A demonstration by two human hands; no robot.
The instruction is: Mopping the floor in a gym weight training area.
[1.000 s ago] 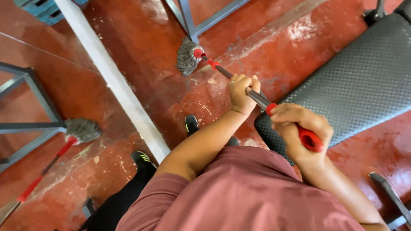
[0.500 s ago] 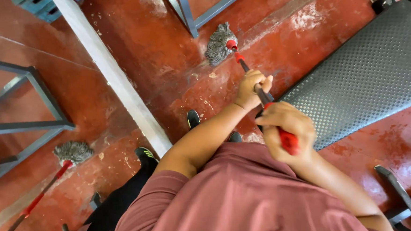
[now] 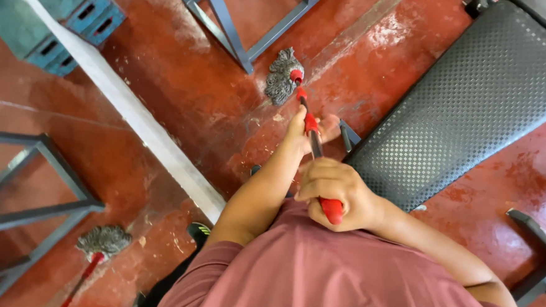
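I hold a mop with both hands over a wet red floor (image 3: pixel 183 86). My left hand (image 3: pixel 308 129) grips the dark mop handle (image 3: pixel 301 99) partway down, just below a red collar. Close to my chest, my right hand (image 3: pixel 336 197) is closed around the handle's red end grip. The grey stringy mop head (image 3: pixel 281 78) rests on the floor beside the corner of a grey metal frame (image 3: pixel 229 36). My maroon shirt fills the bottom of the view and hides most of my feet.
A grey textured bench pad (image 3: pixel 469 95) lies to the right, with a metal leg (image 3: pixel 534 226) beyond it. A white strip (image 3: pixel 132 112) runs diagonally on the left. Past it, a reflected mop head (image 3: pixel 103 240) and grey frame (image 3: pixel 27 203) show. Teal crates (image 3: pixel 62 18) sit top left.
My right hand has drawn the grip back toward my chest and the handle now points more straight ahead. The mop head has slid slightly left, nearer the metal frame's corner.
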